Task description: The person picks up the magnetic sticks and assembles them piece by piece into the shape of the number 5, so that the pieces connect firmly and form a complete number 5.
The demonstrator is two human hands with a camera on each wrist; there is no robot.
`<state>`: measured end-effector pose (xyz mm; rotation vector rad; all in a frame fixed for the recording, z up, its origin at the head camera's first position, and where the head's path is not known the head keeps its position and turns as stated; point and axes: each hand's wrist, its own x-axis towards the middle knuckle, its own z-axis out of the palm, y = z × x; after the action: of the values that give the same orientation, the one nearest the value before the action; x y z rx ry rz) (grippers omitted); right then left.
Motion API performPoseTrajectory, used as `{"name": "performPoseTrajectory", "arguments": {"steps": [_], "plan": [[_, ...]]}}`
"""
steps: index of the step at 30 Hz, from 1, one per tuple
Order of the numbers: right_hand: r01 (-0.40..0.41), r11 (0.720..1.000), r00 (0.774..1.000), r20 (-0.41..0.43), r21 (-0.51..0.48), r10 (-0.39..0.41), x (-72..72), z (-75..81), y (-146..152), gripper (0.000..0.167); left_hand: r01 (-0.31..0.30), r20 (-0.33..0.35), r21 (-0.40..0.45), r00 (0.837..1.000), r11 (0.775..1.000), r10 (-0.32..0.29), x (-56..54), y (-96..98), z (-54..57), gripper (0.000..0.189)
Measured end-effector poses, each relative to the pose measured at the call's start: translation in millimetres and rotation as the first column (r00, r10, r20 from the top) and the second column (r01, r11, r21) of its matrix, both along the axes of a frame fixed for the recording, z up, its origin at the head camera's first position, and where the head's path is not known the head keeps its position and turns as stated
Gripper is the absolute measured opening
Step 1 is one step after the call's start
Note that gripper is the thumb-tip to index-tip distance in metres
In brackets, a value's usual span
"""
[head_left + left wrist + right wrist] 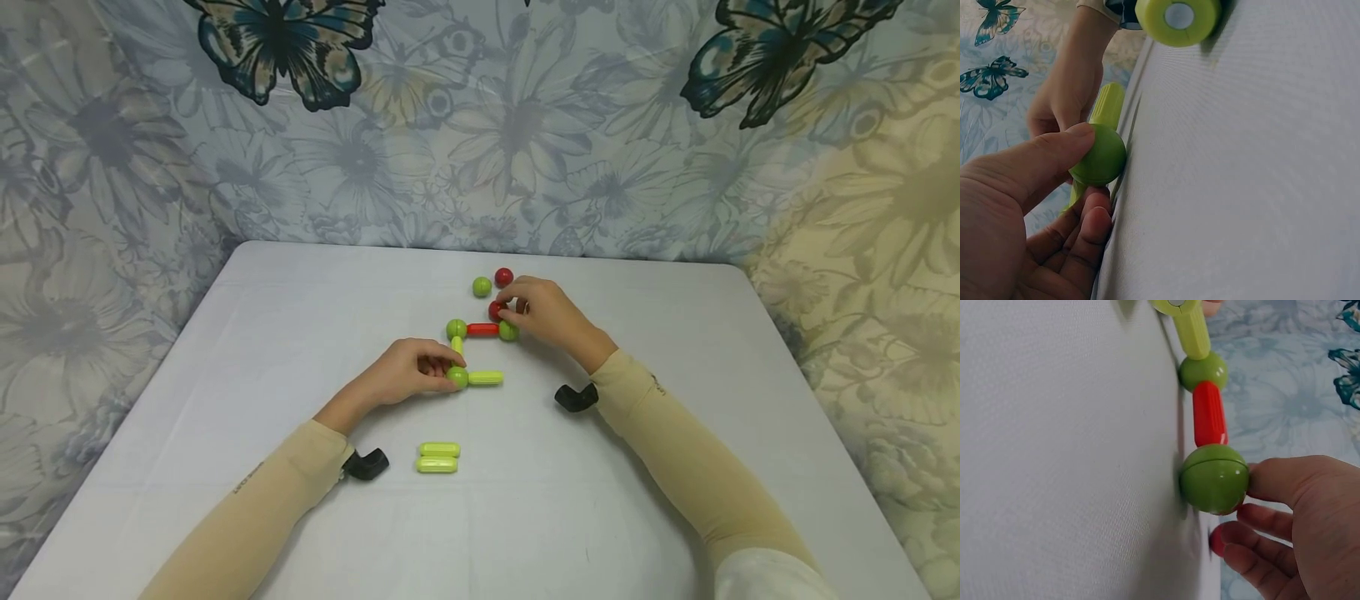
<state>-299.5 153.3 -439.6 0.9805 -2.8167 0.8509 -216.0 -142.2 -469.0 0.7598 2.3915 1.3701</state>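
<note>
A joined shape of green balls and sticks lies on the table. My left hand [408, 371] pinches its near green ball [1100, 156] between thumb and fingers. From that ball one lime stick [486, 377] points right, while another lime stick [457, 344] runs back to a green corner ball [457, 329]. A red stick [482, 330] links the corner to the right green ball [1215, 478]. Just behind that right ball, my right hand [546, 312] holds a red ball [496, 311] at its fingertips; the right wrist view mostly hides it.
Farther back sit a loose green ball [482, 287] and another red ball [504, 277]. Two loose lime sticks [438, 457] lie side by side nearer the front. A white cloth covers the table [600, 500], whose back edge meets a patterned curtain [517, 150].
</note>
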Motion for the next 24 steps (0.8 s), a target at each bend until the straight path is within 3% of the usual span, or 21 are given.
{"name": "performPoseTrajectory", "arguments": {"steps": [8,24], "plan": [[0.043,0.999,0.997,0.061,0.032,-0.045,-7.5,-1.7,-2,0.029,-0.005,0.003,-0.002,1.000,1.000,0.005,-0.5,0.4,-0.8,0.029],[0.064,0.997,0.975,0.209,0.047,-0.072,-23.5,-3.9,-5,0.036,-0.003,0.001,-0.001,1.000,1.000,0.003,-0.7,0.2,-0.1,0.028]]}}
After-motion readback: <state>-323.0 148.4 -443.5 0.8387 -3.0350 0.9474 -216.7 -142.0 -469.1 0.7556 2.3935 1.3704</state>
